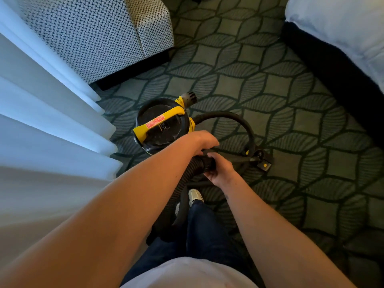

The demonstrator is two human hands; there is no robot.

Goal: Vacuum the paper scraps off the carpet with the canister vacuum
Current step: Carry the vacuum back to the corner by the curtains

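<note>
The round black canister vacuum (160, 129) with a yellow carrying handle (164, 119) stands on the green carpet (280, 96) with a leaf pattern, near the middle of the view and just right of the white pleated curtain (41, 121). Both hands meet just near of the canister, on its right side. The right hand (221, 170) grips the smooth black cuff at the end of a wide black ribbed hose (193, 166), thumb on top and fingers below. The left hand (204, 142) is just above it, with its fingers curled down over a thin black loop (234, 117). This loop leaves the canister, bends to the right and comes back to the hands; whether it is a hose or a cable, I cannot tell. Where the loop turns, a small black block with a yellow spot (265, 164) lies on the carpet. At far left stands a seat in black-and-white woven fabric (93, 38), and at far right a bed with white linen (342, 28). One white shoe (195, 196) shows below the hands.
</note>
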